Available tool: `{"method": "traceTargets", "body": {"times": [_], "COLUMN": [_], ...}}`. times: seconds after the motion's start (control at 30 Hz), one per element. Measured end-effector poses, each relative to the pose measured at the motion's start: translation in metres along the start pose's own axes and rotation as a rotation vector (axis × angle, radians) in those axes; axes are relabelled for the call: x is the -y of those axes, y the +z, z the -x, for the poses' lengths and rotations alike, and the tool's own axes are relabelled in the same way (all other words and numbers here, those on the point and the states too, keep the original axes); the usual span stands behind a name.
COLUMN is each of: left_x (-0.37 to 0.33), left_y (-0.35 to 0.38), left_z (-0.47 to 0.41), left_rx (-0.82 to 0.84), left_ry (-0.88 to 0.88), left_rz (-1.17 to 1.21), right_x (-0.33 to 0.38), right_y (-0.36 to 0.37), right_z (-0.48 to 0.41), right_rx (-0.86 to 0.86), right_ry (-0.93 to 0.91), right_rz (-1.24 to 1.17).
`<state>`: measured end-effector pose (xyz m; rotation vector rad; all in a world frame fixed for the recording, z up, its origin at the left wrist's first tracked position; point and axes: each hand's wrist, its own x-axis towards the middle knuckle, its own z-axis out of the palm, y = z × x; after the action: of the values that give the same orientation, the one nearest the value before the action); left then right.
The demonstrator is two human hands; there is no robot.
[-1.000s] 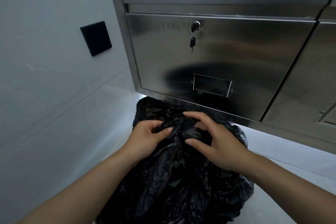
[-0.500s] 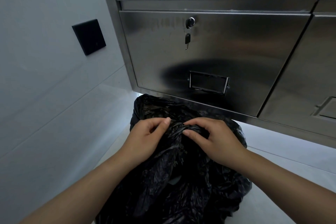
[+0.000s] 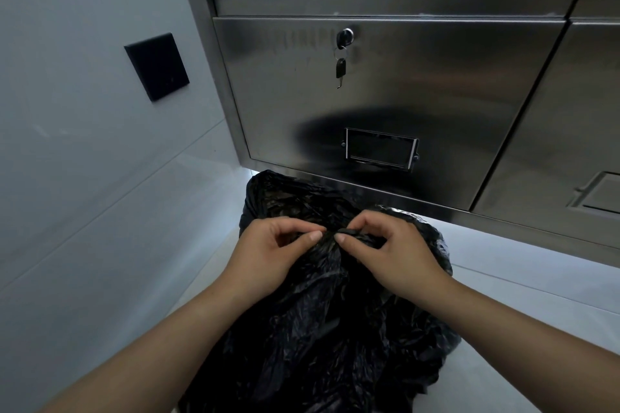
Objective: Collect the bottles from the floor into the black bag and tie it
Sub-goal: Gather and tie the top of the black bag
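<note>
The black bag [image 3: 322, 329] stands on the floor [image 3: 503, 312] directly below the steel drawer [image 3: 385, 94], its far edge just under the drawer's lower lip. Both hands work at its gathered top. The left hand [image 3: 268, 255] and right hand [image 3: 396, 258] face each other below the drawer's label holder [image 3: 380, 152]. The fingers [image 3: 312, 235] of each are curled in and pinch a twisted strand of the plastic between thumb and forefinger, and the two sets of fingertips nearly meet. Held this close together, the hands look set to cross or cinch the two strands into a knot, so the tying step seems under way. No bottles show anywhere below the drawer, and they are presumably already inside the bag. A second ago the right hand's fingers were spread over the crumpled plastic, reaching for a hold, and the left hand gripped more loosely. Since then both have closed into tight pinches and drawn together, and the bag's mouth is bunched narrower. The key [image 3: 341, 69] hangs from the drawer's lock as before.
</note>
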<state>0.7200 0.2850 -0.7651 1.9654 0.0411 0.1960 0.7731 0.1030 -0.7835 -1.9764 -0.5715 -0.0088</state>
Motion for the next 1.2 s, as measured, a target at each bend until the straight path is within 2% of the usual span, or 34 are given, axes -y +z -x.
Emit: {"method": "traceTargets", "body": {"times": [0.13, 0.33, 0.47, 0.6, 0.73, 0.8, 0.9, 1.03, 1.2], "left_x": [-0.007, -0.009, -0.001, 0.003, 0.006, 0.008, 0.007, 0.004, 0.004], "left_y": [0.004, 0.013, 0.019, 0.009, -0.002, -0.003, -0.003, -0.007, -0.009], "left_z": [0.003, 0.011, 0.013, 0.008, 0.002, -0.001, -0.003, -0.002, 0.002], "left_rx": [0.011, -0.013, -0.090, -0.039, -0.022, 0.006, 0.068, 0.104, 0.103], "left_ry": [0.053, 0.188, 0.259, 0.252, 0.079, -0.004, -0.094, -0.002, 0.101], "left_rz": [-0.099, -0.369, -0.364, -0.262, -0.072, -0.013, 0.003, -0.117, -0.198], "right_x": [-0.004, -0.005, -0.004, 0.002, 0.005, 0.006, 0.009, 0.008, 0.007], "right_y": [0.004, 0.001, 0.000, -0.008, -0.019, -0.022, -0.020, -0.017, -0.015], "right_z": [-0.003, -0.005, -0.003, -0.006, -0.006, -0.003, -0.001, -0.002, -0.003], "right_rx": [-0.051, -0.066, 0.015, 0.101, 0.217, 0.232, 0.166, 0.149, 0.127], "right_ry": [0.091, 0.124, 0.155, 0.232, 0.060, -0.084, -0.285, -0.364, -0.312], "right_rz": [-0.031, -0.024, -0.074, -0.223, -0.296, -0.153, 0.077, 0.252, 0.311]}}
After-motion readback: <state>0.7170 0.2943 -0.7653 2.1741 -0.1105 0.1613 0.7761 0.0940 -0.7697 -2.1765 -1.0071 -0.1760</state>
